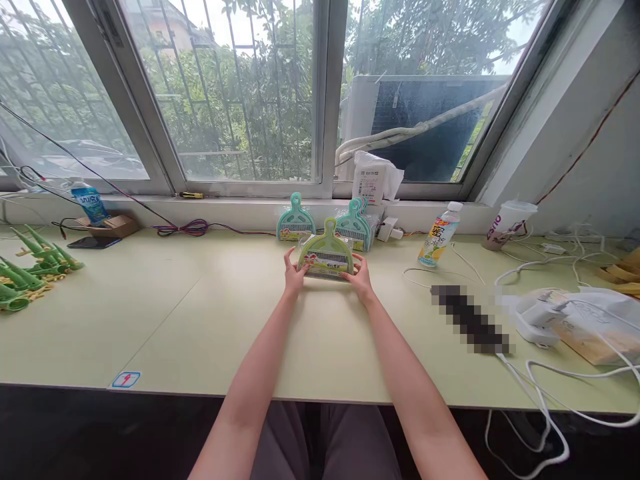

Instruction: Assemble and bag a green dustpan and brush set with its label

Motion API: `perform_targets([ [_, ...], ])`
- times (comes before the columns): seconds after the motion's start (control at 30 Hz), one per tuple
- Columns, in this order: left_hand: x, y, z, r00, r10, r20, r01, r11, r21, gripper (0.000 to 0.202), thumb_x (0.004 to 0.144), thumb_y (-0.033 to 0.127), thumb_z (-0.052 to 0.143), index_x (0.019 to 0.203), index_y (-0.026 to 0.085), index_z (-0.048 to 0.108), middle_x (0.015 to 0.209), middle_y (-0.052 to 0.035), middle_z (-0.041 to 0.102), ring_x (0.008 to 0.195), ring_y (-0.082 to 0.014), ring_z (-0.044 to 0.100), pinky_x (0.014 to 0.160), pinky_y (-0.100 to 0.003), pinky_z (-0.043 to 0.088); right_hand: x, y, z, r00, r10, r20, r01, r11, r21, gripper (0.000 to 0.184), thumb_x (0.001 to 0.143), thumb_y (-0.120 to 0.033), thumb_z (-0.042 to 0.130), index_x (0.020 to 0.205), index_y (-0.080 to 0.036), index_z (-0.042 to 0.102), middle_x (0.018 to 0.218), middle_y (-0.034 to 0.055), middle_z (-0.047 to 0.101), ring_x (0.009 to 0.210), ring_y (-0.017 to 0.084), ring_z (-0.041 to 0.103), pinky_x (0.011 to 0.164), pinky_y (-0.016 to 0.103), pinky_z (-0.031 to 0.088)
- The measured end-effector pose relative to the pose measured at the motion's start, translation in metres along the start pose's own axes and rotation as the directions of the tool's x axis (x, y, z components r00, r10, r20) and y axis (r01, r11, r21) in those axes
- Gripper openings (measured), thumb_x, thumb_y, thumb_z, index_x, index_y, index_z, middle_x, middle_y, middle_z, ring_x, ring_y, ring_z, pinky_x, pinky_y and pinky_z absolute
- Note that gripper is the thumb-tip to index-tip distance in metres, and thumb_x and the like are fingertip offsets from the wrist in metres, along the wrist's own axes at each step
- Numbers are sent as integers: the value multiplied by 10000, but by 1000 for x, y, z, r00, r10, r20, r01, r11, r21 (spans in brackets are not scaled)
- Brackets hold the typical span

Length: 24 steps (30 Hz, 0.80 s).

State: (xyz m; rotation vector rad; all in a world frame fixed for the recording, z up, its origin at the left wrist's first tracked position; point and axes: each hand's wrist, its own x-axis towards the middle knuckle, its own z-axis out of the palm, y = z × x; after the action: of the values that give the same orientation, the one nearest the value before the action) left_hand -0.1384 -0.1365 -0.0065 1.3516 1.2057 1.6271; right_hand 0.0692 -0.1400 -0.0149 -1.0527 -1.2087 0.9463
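Observation:
A green mini dustpan and brush set [327,252] in clear wrapping stands upright near the back of the table, between my two hands. My left hand [295,270] grips its left side, thumb on the front. On the opposite side my right hand [360,275] is closed round the edge in the same way. Behind it to the left, a turquoise dustpan set [295,220] leans by the window sill. Several more turquoise dustpan sets [356,227] are stacked behind to the right, partly covered by the green one.
A drink bottle [440,235] and a plastic cup [506,225] stand at the back right. White cables and a power strip [537,323] spread over the right side. Green plastic pieces [30,273] lie far left, near a phone [94,243] and a cardboard box [116,225].

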Motion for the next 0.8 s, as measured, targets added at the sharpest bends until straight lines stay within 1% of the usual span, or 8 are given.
perform_targets([
  [0.07, 1, 0, -3, 999, 28, -28, -28, 999, -25, 772, 725, 252, 685, 1407, 235, 324, 765, 13, 680, 760, -141, 645, 740, -279, 507, 1, 2, 3, 995, -72, -62, 67, 994, -88, 786, 586, -363, 761, 1271, -233, 398, 1044, 57, 595, 753, 193, 620, 668, 322, 521],
  [0.17, 4, -2, -9, 997, 74, -5, -73, 991, 116, 384, 732, 230, 656, 1112, 184, 619, 780, -26, 694, 788, -177, 637, 761, -302, 492, 4, 6, 7, 979, -187, -76, 158, 946, -282, 518, 698, -354, 655, 1169, -201, 505, 926, 34, 631, 682, 182, 597, 654, 304, 485],
  [0.23, 10, -5, -14, 995, 96, -5, -92, 964, 248, 167, 763, 195, 596, 906, 182, 682, 818, -45, 703, 786, -187, 627, 763, -311, 483, 8, 7, 12, 969, -244, -27, 211, 885, -415, 319, 763, -334, 590, 1045, -184, 578, 862, 39, 644, 666, 191, 591, 651, 300, 462],
  [0.27, 13, -7, -17, 995, 98, -22, -86, 946, 312, 152, 777, 179, 570, 873, 186, 687, 837, -50, 703, 789, -191, 623, 769, -317, 480, 11, 7, 16, 964, -265, 4, 234, 843, -484, 260, 788, -318, 568, 1010, -184, 594, 853, 44, 650, 678, 199, 594, 652, 299, 454],
  [0.43, 43, -15, -40, 973, 89, -211, 77, 740, 668, 223, 816, 232, 546, 968, 188, 703, 1072, -141, 636, 1060, -300, 542, 860, -402, 447, 35, 10, 57, 958, -262, 112, 239, 521, -820, 246, 891, -199, 458, 1102, -229, 580, 931, 70, 665, 795, 231, 626, 682, 298, 433],
  [0.53, 63, -21, -51, 954, 48, -295, 183, 687, 703, 287, 845, 244, 499, 1059, 195, 684, 1124, -169, 616, 1109, -325, 517, 857, -419, 435, 57, 14, 86, 964, -196, 180, 244, 379, -892, 299, 896, -109, 411, 1125, -220, 569, 1030, 95, 653, 839, 229, 639, 690, 291, 428],
  [0.63, 84, -28, -56, 953, 4, -302, 209, 710, 672, 277, 853, 268, 486, 1045, 228, 682, 1007, -144, 684, 1002, -311, 591, 828, -413, 429, 80, 20, 106, 967, -189, 169, 228, 356, -906, 314, 904, -86, 390, 1149, -213, 540, 1038, 98, 650, 848, 224, 641, 696, 287, 428],
  [0.8, 116, -40, -54, 951, -64, -302, 231, 797, 559, 349, 833, 330, 515, 1144, 236, 641, 961, -125, 725, 959, -298, 638, 783, -369, 431, 113, 29, 121, 966, -203, 160, 236, 440, -866, 301, 917, -94, 367, 1147, -205, 526, 1014, 102, 647, 860, 229, 631, 709, 291, 421],
])
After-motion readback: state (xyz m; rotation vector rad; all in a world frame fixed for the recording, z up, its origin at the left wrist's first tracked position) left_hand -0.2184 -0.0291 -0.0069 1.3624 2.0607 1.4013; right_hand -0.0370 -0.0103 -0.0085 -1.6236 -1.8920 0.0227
